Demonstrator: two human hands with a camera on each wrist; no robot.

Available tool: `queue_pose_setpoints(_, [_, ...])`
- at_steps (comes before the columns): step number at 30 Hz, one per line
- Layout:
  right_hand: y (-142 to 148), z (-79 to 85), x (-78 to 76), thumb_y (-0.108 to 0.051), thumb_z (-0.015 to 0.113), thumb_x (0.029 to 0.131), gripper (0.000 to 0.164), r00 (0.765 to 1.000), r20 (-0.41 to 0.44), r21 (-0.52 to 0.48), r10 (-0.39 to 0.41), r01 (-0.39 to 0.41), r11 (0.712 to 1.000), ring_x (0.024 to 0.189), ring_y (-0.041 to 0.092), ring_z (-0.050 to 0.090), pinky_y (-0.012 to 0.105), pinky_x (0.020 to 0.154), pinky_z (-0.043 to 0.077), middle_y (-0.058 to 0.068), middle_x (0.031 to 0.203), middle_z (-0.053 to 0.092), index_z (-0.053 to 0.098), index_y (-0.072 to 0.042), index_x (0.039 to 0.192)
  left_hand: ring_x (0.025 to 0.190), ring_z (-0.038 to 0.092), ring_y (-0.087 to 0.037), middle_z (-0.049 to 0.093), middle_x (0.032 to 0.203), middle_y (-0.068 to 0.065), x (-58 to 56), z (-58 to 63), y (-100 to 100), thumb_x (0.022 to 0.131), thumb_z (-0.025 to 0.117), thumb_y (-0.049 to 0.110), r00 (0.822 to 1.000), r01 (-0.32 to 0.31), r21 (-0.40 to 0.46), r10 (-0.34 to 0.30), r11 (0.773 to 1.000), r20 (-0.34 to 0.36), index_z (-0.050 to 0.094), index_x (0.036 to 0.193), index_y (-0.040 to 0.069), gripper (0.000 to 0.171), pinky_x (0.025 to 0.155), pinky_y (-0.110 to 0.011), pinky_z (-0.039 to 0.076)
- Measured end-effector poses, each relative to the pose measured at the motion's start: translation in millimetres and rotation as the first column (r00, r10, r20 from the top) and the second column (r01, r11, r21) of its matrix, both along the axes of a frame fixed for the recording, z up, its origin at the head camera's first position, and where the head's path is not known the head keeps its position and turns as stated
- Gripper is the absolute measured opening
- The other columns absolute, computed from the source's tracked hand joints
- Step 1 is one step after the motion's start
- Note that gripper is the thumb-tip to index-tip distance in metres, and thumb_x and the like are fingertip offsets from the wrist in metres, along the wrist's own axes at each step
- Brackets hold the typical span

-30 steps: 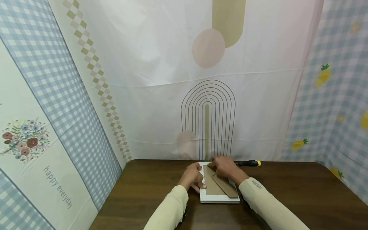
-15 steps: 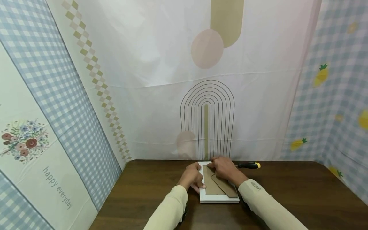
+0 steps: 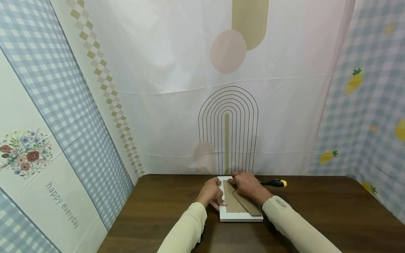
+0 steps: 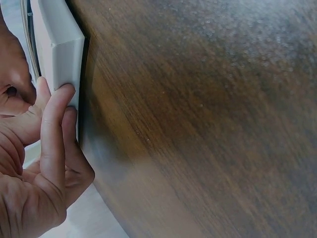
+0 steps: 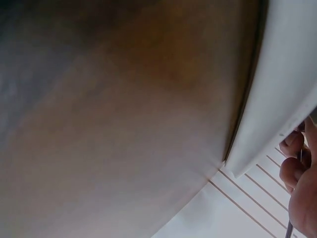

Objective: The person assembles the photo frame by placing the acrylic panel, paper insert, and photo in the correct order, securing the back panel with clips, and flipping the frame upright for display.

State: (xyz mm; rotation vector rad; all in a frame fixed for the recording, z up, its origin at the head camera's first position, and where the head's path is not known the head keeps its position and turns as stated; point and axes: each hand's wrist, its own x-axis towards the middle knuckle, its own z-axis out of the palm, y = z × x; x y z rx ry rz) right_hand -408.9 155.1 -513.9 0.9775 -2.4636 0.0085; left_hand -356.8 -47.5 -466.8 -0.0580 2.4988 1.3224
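Observation:
A white picture frame (image 3: 241, 217) lies on the brown table, its brown backing board (image 3: 232, 203) facing up. Slanting across that board is a flat brown stand leg (image 3: 248, 203). My left hand (image 3: 210, 193) grips the frame's left side, thumb on top; in the left wrist view its fingers (image 4: 52, 129) press the white outer edge. Over the frame's far end, my right hand (image 3: 248, 184) holds a screwdriver (image 3: 274, 183) by its shaft, the black and yellow handle pointing right. The right wrist view shows the thin metal shaft (image 5: 289, 229) between curled fingers; its tip is hidden.
The brown wooden table (image 3: 158, 211) extends to both sides of the frame. Right behind its far edge hangs a white patterned cloth (image 3: 171, 133). Checked blue cloths (image 3: 341, 140) hang at the sides.
The screwdriver handle has dipped slightly towards me. Both hands keep their places on the frame, and the frame stays put.

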Motion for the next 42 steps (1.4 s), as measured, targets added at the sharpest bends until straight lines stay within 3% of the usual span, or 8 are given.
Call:
queue_pose_setpoints(5, [-1.2, 3.6, 0.2, 0.003, 0.078, 0.09, 0.041, 1.0, -0.002, 0.031, -0.005, 0.005, 1.0, 0.06, 0.01, 0.048, 0.027, 0.046, 0.049, 0.0, 0.096, 0.075, 0.09, -0.022, 0.121, 0.071, 0.083, -0.042, 0.067, 0.128, -0.036, -0.3, 1.2, -0.4, 0.081, 0.088, -0.023, 1.0, -0.002, 0.011, 0.002, 1.0, 0.005, 0.059, 0.152, 0.002, 0.081, 0.061, -0.04, 0.074])
queue_pose_setpoints(13, [-1.1, 7.7, -0.3, 0.005, 0.08, 0.087, 0.046, 0.997, 0.066, 0.036, -0.029, 0.026, 0.999, 0.068, 0.019, 0.065, 0.031, 0.05, 0.057, 0.002, 0.108, 0.079, 0.089, -0.022, 0.123, 0.072, 0.083, -0.042, 0.066, 0.129, -0.037, -0.9, 2.6, 0.5, 0.081, 0.088, -0.022, 1.0, -0.008, 0.0, 0.008, 1.0, 0.011, 0.059, 0.151, 0.004, 0.08, 0.061, -0.04, 0.074])
queue_pose_setpoints(21, [4.4, 11.1, -3.4, 0.007, 0.075, 0.09, 0.044, 0.992, 0.126, -0.044, 0.014, -0.009, 0.999, 0.064, 0.007, 0.032, 0.022, 0.048, 0.034, -0.002, 0.086, 0.064, 0.089, -0.018, 0.122, 0.073, 0.084, -0.043, 0.066, 0.127, -0.037, -0.3, 3.8, 1.5, 0.082, 0.087, -0.022, 1.0, -0.008, 0.006, 0.008, 1.0, 0.009, 0.059, 0.152, 0.004, 0.08, 0.062, -0.04, 0.075])
queue_pose_setpoints(26, [6.8, 11.8, -2.5, 0.007, 0.075, 0.091, 0.042, 0.992, 0.123, -0.045, 0.038, -0.032, 0.998, 0.064, 0.006, 0.032, 0.02, 0.049, 0.032, -0.003, 0.082, 0.061, 0.09, -0.019, 0.122, 0.072, 0.083, -0.043, 0.066, 0.127, -0.037, 0.0, 2.1, 1.6, 0.081, 0.088, -0.022, 1.0, 0.001, 0.009, -0.001, 1.0, 0.005, 0.058, 0.153, 0.002, 0.082, 0.061, -0.04, 0.074])
queue_pose_setpoints(36, [7.5, 9.9, -2.2, 0.006, 0.075, 0.093, 0.041, 0.991, 0.127, -0.042, 0.038, -0.033, 0.999, 0.063, 0.006, 0.031, 0.02, 0.05, 0.029, -0.004, 0.083, 0.062, 0.09, -0.02, 0.122, 0.072, 0.083, -0.042, 0.067, 0.108, -0.029, 0.0, 0.0, 1.2, 0.08, 0.086, -0.024, 1.0, 0.003, 0.022, -0.003, 1.0, 0.011, 0.057, 0.152, 0.002, 0.081, 0.06, -0.04, 0.074])
queue_pose_setpoints(42, [6.8, 8.0, -2.6, 0.007, 0.076, 0.089, 0.045, 0.994, 0.092, -0.023, 0.052, -0.05, 0.998, 0.064, 0.007, 0.033, 0.022, 0.048, 0.032, -0.003, 0.083, 0.061, 0.089, -0.02, 0.122, 0.072, 0.083, -0.042, 0.067, 0.117, -0.033, 0.2, 0.7, 1.0, 0.08, 0.088, -0.023, 1.0, -0.009, 0.004, 0.009, 1.0, 0.011, 0.058, 0.152, 0.003, 0.081, 0.061, -0.039, 0.074])
